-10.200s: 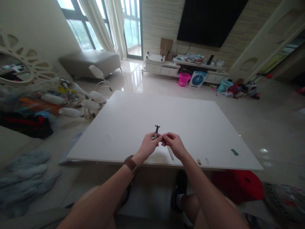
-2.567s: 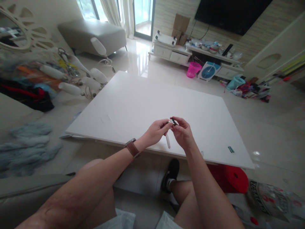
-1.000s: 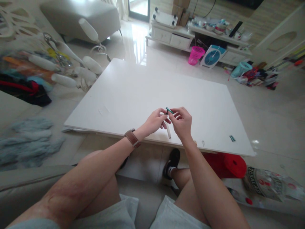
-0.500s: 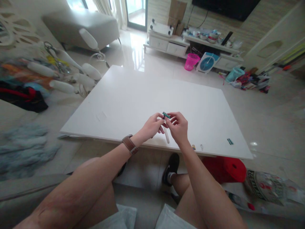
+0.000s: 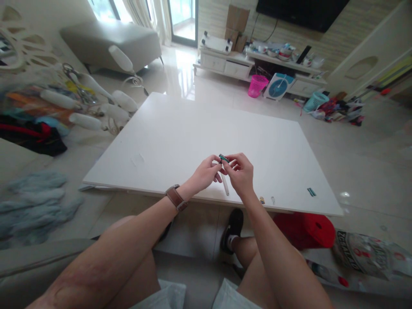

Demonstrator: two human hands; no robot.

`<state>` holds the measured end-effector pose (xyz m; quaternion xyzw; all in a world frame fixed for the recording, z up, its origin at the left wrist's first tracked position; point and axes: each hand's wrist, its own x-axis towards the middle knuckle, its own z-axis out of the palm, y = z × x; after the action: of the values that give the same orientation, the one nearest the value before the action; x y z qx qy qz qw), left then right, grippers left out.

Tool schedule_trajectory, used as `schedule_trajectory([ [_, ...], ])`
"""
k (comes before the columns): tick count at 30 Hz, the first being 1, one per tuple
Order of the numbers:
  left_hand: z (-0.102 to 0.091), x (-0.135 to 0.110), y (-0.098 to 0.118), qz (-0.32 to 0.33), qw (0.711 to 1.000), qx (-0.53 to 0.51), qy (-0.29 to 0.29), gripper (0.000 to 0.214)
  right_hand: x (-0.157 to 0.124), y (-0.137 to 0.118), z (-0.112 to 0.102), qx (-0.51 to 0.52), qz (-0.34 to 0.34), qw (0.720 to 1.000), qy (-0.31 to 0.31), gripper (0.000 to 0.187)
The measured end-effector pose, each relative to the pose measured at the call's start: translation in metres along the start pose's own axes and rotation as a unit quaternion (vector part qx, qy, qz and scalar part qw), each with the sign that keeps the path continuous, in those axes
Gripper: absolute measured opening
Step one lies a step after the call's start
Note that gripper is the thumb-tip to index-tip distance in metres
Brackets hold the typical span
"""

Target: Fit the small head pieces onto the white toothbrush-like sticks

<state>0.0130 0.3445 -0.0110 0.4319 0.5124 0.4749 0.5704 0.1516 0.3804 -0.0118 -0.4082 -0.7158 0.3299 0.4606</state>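
Our left forearm (image 5: 124, 243) and right forearm (image 5: 277, 242) stretch from the near side, our left hand (image 5: 207, 170) and right hand (image 5: 241, 171) close together, both curled into pinches.

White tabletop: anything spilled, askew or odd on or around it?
No spill shows on the white tabletop. The faint outlines at its left are too unclear to identify. On the floor at left, a grey fluffy cloth lies crumpled, which looks out of place.

Pink openwork basket (image 5: 258, 86), blue-and-white fan (image 5: 278, 87) just beside it, teal basket (image 5: 315, 102), red roll (image 5: 304, 231), stacked cardboard boxes (image 5: 237, 18), black wall-mounted screen (image 5: 302, 13)
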Motion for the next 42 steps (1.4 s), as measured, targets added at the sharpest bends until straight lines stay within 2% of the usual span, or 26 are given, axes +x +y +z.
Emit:
schedule_trajectory([
  [3,0.000,0.000,0.001,0.000,1.000,-0.004,0.005,0.008,0.002,0.003,-0.002,0.010,0.014,1.000,0.008,0.018],
  [6,-0.003,0.001,0.003,0.002,0.999,-0.002,0.036,0.010,0.006,0.013,-0.006,0.006,0.044,0.999,0.024,0.023],
  [8,-0.006,0.001,0.005,0.000,0.998,-0.002,0.058,0.010,0.008,0.024,-0.008,-0.036,0.067,0.997,-0.006,0.019],
  [11,-0.009,0.002,0.005,-0.007,0.997,-0.010,0.072,0.011,0.007,0.038,-0.006,-0.116,0.091,0.985,-0.088,0.009],
  [13,-0.010,0.002,0.005,-0.006,0.997,-0.016,0.072,0.011,0.004,0.041,-0.001,-0.142,0.087,0.979,-0.114,0.007],
  [19,-0.009,0.001,0.005,0.008,0.997,-0.020,0.076,0.010,-0.003,0.032,0.013,-0.141,0.031,0.981,-0.128,0.007],
  [22,-0.010,0.001,0.004,0.019,0.995,-0.013,0.099,0.012,-0.003,0.027,0.014,-0.139,0.014,0.983,-0.120,0.009],
  [25,-0.013,0.002,0.001,0.041,0.993,0.000,0.114,0.020,-0.002,0.022,0.011,-0.130,0.022,0.988,-0.083,0.011],
  [32,-0.020,0.007,-0.006,0.099,0.978,0.111,0.146,0.026,0.001,0.015,0.004,0.002,0.085,0.996,-0.021,0.018],
  [42,-0.018,0.004,-0.001,0.130,0.973,0.140,0.133,0.025,-0.001,0.013,0.007,0.007,0.067,0.997,-0.035,0.020],
])
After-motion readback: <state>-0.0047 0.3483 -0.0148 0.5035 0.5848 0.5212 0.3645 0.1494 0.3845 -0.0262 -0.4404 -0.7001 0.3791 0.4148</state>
